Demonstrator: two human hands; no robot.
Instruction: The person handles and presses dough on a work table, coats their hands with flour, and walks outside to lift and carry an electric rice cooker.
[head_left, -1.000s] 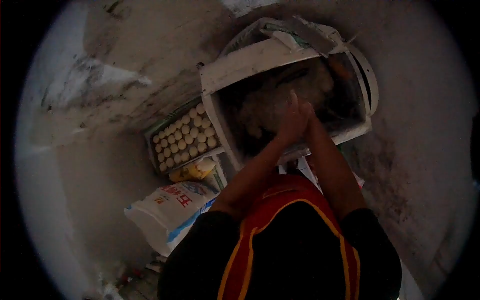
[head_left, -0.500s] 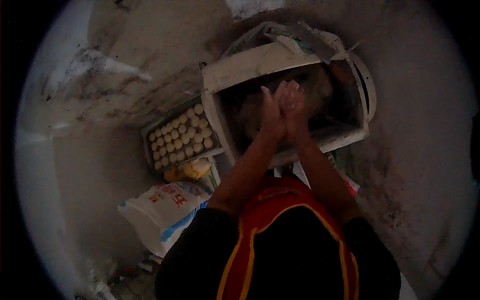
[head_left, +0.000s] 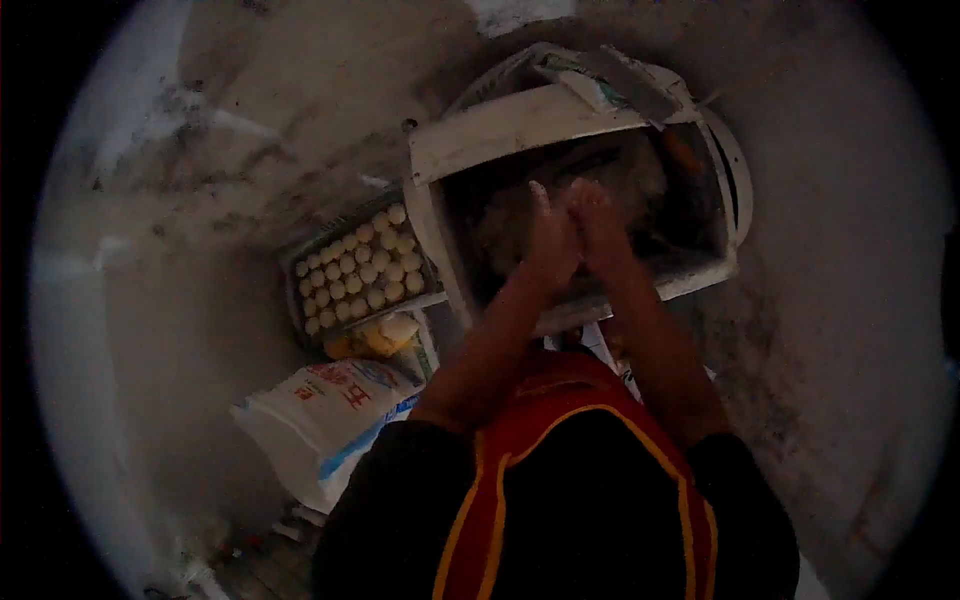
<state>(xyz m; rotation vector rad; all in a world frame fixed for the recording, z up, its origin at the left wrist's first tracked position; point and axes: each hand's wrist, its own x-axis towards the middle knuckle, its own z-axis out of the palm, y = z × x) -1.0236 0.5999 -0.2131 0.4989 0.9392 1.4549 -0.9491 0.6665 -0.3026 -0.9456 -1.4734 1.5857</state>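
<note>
Both my hands are above a pale-rimmed box (head_left: 500,130), close together with their palms turned toward each other. My left hand (head_left: 552,238) has its fingers pressed together and one digit, pale at the tip, pointing up. Beside it, the fingers of my right hand (head_left: 600,225) are curled. Whitish residue shows on the fingertips. Anything between the palms is hidden by the hands and the dim light. Under them, a brownish mass (head_left: 635,180) lies inside the box.
Left of the box, a tray (head_left: 292,290) holds rows of round pale balls (head_left: 368,272). A yellow and white bundle (head_left: 375,338) lies below it. Nearer me is a white printed sack (head_left: 290,410). Crumpled packaging (head_left: 620,85) sits at the box's far edge. Dirty pale walls or floor surround everything.
My hands have shifted slightly nearer to me, and the right hand has slid back against the left. Their fingertips are a little farther apart. The tray and sack stay put.
</note>
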